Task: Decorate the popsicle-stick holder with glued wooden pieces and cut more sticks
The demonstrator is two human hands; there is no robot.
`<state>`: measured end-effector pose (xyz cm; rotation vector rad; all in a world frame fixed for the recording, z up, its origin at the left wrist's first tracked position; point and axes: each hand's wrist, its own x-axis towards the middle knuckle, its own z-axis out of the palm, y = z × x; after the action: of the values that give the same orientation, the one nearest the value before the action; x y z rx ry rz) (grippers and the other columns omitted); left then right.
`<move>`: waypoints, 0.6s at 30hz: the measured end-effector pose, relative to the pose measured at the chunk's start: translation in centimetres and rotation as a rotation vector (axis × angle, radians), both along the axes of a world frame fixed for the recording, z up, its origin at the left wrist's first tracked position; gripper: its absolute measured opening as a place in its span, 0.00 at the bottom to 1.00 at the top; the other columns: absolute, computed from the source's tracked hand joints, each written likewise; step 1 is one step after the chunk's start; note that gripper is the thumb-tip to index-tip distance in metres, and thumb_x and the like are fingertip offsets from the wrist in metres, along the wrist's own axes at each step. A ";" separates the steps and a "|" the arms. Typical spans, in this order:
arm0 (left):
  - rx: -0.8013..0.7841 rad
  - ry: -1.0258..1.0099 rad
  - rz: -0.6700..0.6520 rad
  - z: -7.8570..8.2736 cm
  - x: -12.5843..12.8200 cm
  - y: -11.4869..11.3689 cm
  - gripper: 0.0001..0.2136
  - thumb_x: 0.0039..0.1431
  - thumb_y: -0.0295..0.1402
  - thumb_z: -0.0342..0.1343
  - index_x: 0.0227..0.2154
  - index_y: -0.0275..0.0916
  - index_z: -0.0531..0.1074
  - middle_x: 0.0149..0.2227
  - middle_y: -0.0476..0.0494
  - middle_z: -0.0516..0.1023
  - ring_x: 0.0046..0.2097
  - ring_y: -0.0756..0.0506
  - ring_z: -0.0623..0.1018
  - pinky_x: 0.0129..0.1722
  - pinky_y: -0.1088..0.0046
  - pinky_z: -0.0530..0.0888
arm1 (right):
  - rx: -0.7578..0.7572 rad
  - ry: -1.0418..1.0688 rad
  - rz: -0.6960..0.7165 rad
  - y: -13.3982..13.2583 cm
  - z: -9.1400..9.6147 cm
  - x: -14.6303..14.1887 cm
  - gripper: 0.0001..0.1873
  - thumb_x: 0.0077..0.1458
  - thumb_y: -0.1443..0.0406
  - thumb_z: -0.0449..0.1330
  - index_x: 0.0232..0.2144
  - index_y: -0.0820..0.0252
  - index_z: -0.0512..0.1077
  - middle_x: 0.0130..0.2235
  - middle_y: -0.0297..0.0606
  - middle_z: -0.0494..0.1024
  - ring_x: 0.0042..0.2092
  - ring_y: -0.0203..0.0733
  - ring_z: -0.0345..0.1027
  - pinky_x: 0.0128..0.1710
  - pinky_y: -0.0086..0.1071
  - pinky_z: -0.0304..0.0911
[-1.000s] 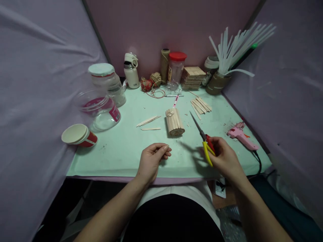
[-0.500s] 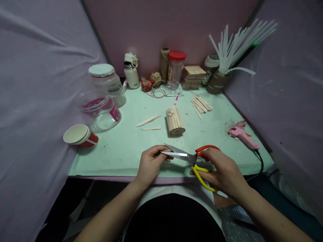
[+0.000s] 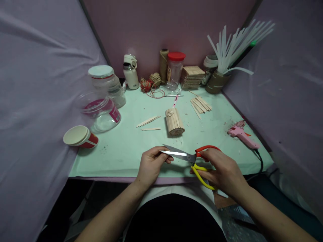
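My right hand (image 3: 219, 168) grips a pair of scissors (image 3: 180, 154) by its red and yellow handles, the blades slightly apart and pointing left. At the blade tips my left hand (image 3: 153, 164) is closed in a pinch; what its fingers hold is hidden behind the blades. Beyond the hands, a cylinder covered in wooden craft sticks (image 3: 174, 122) lies on its side, with a small wooden bow shape on it. Left of it lie several loose craft sticks (image 3: 148, 121).
A pile of craft sticks (image 3: 201, 106) lies at the right, and a pink glue gun (image 3: 243, 136) near the right edge. Paper cups (image 3: 80, 137) and a clear plastic tub (image 3: 103, 114) stand at left. Jars, twine, a bottle (image 3: 131, 75) and a pot of glue sticks (image 3: 218, 82) line the back.
Both hands and the scissors stay in nearly the same place. The blades look slightly closer together, and the camera view has shifted a little.
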<state>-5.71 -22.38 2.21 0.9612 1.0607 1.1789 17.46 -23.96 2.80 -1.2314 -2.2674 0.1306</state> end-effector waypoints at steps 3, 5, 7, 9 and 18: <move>0.001 0.017 -0.005 -0.1 0.0 0.0 0.02 0.53 0.27 0.59 0.28 0.37 0.77 0.23 0.49 0.78 0.27 0.52 0.77 0.31 0.78 0.73 | -0.005 -0.009 -0.006 0.0 0.0 0.0 0.18 0.53 0.53 0.63 0.39 0.58 0.67 0.34 0.39 0.74 0.35 0.43 0.70 0.32 0.32 0.62; 0.001 0.020 -0.006 -0.1 0.1 0.0 0.03 0.54 0.28 0.59 0.28 0.37 0.77 0.23 0.49 0.78 0.27 0.52 0.76 0.31 0.78 0.73 | -0.005 -0.017 -0.007 -0.1 0.1 0.1 0.18 0.54 0.52 0.63 0.39 0.58 0.67 0.34 0.39 0.74 0.34 0.43 0.70 0.32 0.32 0.62; -0.001 0.015 -0.006 -0.1 0.1 -0.1 0.03 0.54 0.28 0.59 0.28 0.37 0.76 0.23 0.49 0.78 0.27 0.52 0.76 0.31 0.78 0.73 | 0.003 -0.022 -0.009 -0.1 0.2 0.1 0.17 0.54 0.52 0.62 0.38 0.58 0.67 0.33 0.39 0.74 0.34 0.42 0.69 0.31 0.32 0.61; -0.005 0.008 -0.004 0.0 0.1 -0.1 0.03 0.54 0.28 0.58 0.28 0.37 0.76 0.23 0.49 0.78 0.27 0.52 0.76 0.31 0.78 0.73 | 0.012 -0.025 -0.007 -0.1 0.3 0.1 0.17 0.55 0.52 0.61 0.37 0.58 0.67 0.33 0.39 0.74 0.33 0.42 0.69 0.31 0.31 0.61; 0.002 -0.002 -0.010 0.2 0.3 -0.2 0.04 0.53 0.30 0.60 0.25 0.36 0.76 0.23 0.48 0.78 0.27 0.51 0.75 0.31 0.76 0.73 | 0.051 -0.041 -0.025 -0.1 0.5 0.0 0.14 0.58 0.53 0.58 0.34 0.58 0.67 0.32 0.39 0.75 0.33 0.42 0.70 0.29 0.30 0.61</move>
<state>-5.46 -22.59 2.46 0.9659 1.0522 1.1731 17.48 -24.10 3.25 -1.2462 -2.2745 0.0385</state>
